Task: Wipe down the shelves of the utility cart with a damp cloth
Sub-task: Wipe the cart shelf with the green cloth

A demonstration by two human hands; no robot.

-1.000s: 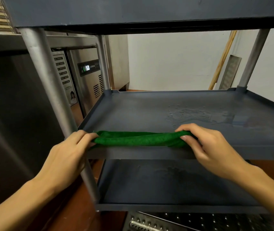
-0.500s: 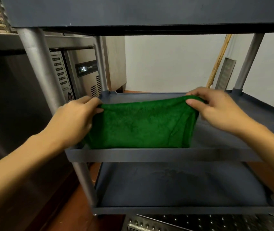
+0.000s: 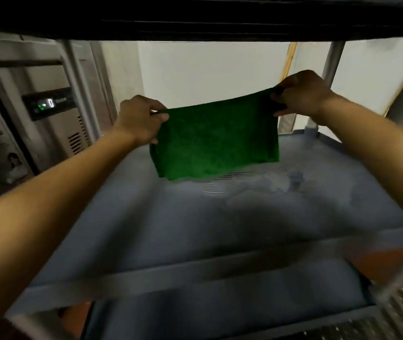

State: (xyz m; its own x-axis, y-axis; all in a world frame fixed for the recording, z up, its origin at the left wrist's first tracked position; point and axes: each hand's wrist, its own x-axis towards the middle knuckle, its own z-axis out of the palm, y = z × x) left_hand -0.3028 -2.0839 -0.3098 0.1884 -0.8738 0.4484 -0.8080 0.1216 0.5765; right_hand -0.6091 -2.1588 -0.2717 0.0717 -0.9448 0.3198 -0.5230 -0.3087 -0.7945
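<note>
Your left hand [image 3: 138, 119] and right hand [image 3: 299, 94] each pinch a top corner of the green cloth [image 3: 216, 141], fingers closed on it, stretched out above the far part of the middle shelf [image 3: 171, 224]. Likely next: lower it flat, press, and drag it toward you.

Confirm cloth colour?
Green, plain, no pattern. The cloth hangs between both hands over the shelf; head view.

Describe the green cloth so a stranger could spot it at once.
Start at the grey utility cart's middle shelf, under the dark top shelf. Above it, the left hand and right hand each pinch an upper corner of the green cloth, hanging spread between them. It is the only green thing among grey surfaces.
</note>
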